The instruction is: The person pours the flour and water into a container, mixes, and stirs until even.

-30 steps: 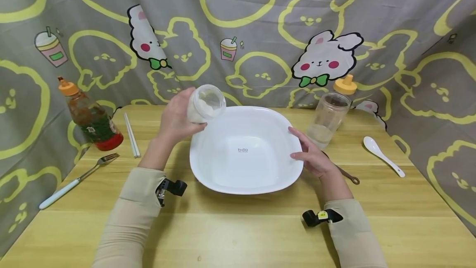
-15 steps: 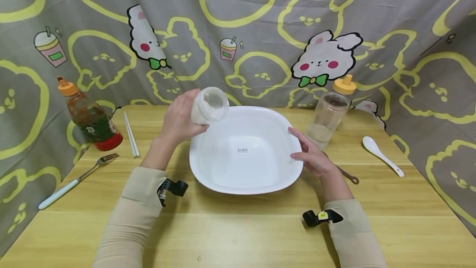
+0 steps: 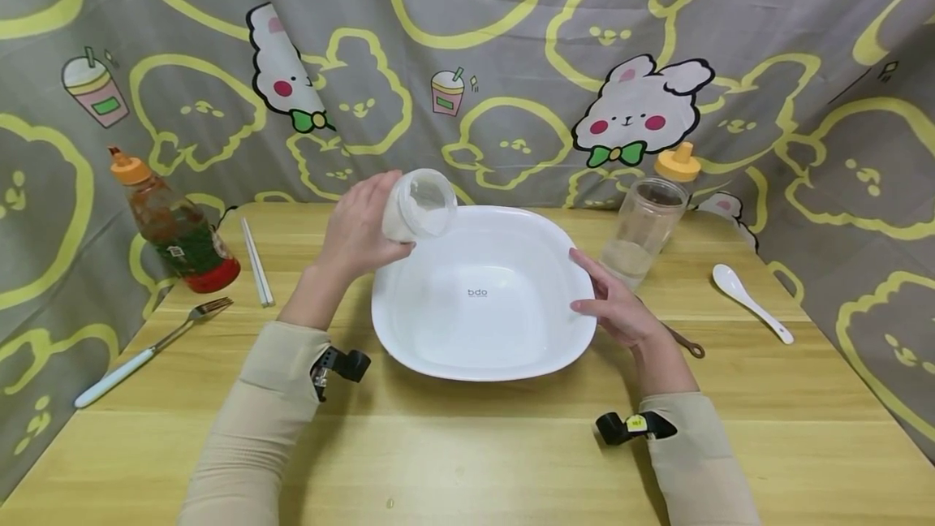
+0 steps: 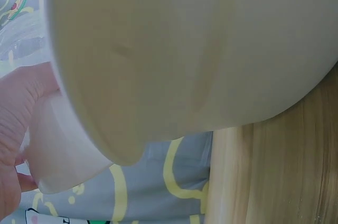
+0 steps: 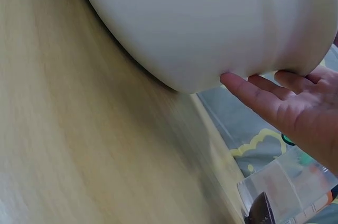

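A clear jar (image 3: pixel 429 205) of white powder is in my left hand (image 3: pixel 358 222), which grips it around the side. It leans to the right over the back left rim of a white basin (image 3: pixel 482 339), its open mouth facing the basin. The powder lies inside, up near the mouth. No powder shows on the basin floor around the printed "bdo". My right hand (image 3: pixel 617 311) holds the basin's right rim. In the right wrist view its fingers (image 5: pixel 251 94) press the outer wall from below. The left wrist view shows the jar's side (image 4: pixel 66 145) beyond the basin wall.
Right of the basin stand a clear jar of liquid (image 3: pixel 635 242) and a yellow-capped bottle (image 3: pixel 678 165). A brown handle (image 3: pixel 687 342) pokes out behind my right wrist. Far right lies a white spoon (image 3: pixel 752 304). On the left are a sauce bottle (image 3: pixel 178 238), chopsticks (image 3: pixel 258 262) and a fork (image 3: pixel 153 351).
My left hand has shifted slightly right with the jar, bringing its mouth further over the basin. The right hand and the basin have stayed put.
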Action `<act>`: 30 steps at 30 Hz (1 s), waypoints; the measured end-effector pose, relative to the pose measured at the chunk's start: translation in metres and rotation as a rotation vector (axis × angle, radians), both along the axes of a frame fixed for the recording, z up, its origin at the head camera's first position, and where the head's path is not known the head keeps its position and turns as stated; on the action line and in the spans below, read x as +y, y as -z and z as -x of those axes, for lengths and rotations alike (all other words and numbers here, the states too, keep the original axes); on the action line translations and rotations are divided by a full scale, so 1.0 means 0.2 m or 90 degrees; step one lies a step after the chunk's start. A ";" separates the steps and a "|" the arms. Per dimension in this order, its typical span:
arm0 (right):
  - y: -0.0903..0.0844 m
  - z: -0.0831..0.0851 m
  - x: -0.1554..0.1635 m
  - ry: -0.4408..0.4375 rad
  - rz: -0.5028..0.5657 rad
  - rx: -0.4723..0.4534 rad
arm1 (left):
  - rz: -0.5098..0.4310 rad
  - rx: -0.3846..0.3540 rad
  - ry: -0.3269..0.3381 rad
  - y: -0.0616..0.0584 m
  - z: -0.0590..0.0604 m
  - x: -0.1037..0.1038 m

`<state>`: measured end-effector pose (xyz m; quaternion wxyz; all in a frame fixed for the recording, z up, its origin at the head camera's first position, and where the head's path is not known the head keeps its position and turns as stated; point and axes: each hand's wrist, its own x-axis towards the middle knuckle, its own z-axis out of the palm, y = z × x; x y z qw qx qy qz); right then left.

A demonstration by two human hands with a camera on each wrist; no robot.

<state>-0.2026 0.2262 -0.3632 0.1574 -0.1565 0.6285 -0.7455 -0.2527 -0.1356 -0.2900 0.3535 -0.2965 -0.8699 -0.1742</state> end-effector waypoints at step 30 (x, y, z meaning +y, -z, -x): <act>0.04 0.04 0.01 0.000 0.073 -0.002 | 0.115 0.045 0.024 0.01 -0.01 0.05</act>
